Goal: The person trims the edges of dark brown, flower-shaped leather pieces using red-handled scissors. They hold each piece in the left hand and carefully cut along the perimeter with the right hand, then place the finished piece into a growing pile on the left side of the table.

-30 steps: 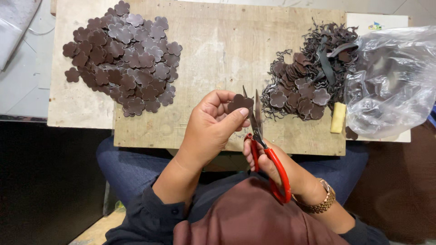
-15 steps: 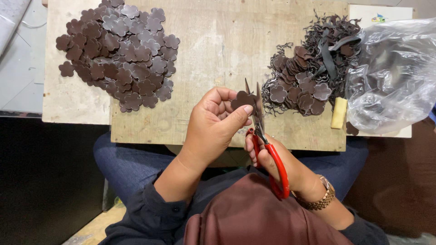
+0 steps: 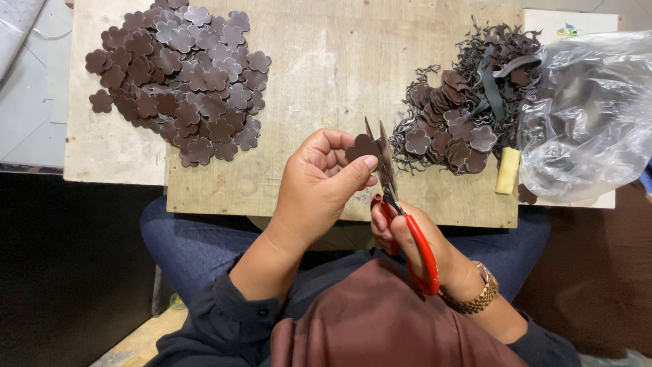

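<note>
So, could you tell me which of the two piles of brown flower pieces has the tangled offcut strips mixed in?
The right pile, beside the clear plastic bag; the left pile holds only flat flower shapes.

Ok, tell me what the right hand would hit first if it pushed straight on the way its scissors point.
The right hand aims the red-handled scissors up the board. The blades already flank the brown flower piece pinched by the left hand. Beyond that lies only the bare wooden board, though depth is hard to judge.
</note>
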The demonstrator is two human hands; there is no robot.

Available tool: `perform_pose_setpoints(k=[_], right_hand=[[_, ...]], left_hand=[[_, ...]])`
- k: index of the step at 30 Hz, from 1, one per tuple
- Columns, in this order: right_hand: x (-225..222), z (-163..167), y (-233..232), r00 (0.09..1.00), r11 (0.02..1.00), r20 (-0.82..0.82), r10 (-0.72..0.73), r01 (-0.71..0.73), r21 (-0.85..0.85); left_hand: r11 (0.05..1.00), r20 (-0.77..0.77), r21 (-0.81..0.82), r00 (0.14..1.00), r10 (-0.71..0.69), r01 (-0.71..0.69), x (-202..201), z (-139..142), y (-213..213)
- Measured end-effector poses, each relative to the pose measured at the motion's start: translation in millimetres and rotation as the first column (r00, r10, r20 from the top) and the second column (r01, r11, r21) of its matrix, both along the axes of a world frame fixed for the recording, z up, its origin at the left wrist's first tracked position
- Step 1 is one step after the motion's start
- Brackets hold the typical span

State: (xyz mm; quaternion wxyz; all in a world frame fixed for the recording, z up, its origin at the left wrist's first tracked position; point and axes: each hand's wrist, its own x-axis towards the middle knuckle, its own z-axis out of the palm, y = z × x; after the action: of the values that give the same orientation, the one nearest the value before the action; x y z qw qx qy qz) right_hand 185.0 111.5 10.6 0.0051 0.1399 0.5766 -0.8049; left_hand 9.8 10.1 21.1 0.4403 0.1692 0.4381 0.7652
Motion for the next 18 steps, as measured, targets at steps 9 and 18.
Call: perform_pose_setpoints(k=[9, 18], right_hand=[[1.3, 1.5, 2.8, 1.000, 1.000, -0.019, 0.017, -0.017, 0.014], [3.2, 1.8, 5.7, 1.000, 0.998, -0.003, 0.027, -0.027, 0.061]], left_hand=[[1.000, 0.009, -0.013, 1.000, 0.002, -0.002, -1.7, 0.9, -1.3], [1.000, -0.001, -0.021, 1.000, 0.009, -0.009, -5.0, 3.1, -2.1]])
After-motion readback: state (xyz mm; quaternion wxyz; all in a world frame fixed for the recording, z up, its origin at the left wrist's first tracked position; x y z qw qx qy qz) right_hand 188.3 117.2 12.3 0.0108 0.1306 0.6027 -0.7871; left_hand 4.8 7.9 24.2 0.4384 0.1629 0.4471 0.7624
